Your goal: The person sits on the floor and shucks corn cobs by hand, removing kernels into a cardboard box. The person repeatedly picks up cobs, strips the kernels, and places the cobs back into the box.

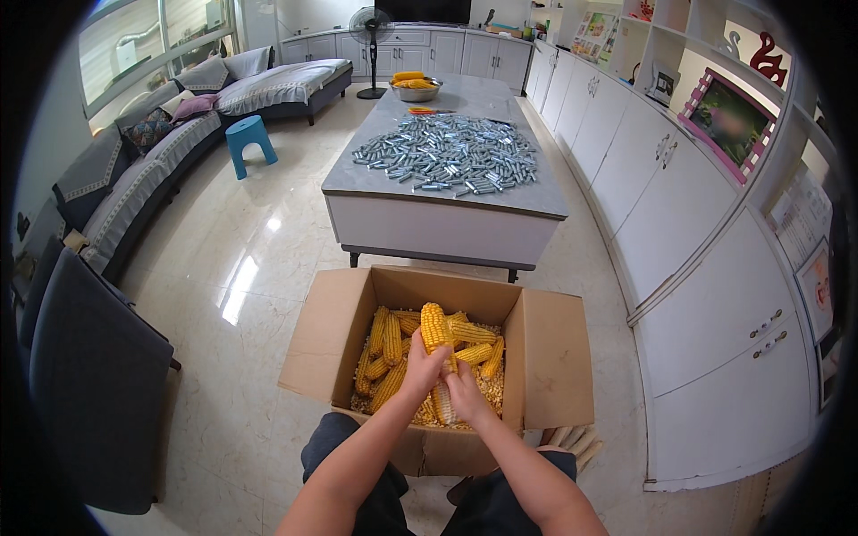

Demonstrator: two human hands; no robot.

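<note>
A yellow corn cob [435, 323] stands tilted upward over an open cardboard box [559, 357]. My left hand [426, 364] is closed around its lower part. Just below and to the right, my right hand [465, 395] is closed at the cob's lower end, which shows paler. Several whole cobs [391, 338] lie in the box, on a layer of loose kernels [491, 389]. Beneath my hands, a partly stripped cob [443, 404] shows pale rows. My fingers hide part of the held cob.
Beyond the box stands a grey-topped table [366, 183] with many small metal cylinders [451, 154] and a metal bowl [416, 93] of corn. Bare cobs [579, 441] lie right of the box. A dark chair [98, 375] is at left, white cabinets [715, 313] at right.
</note>
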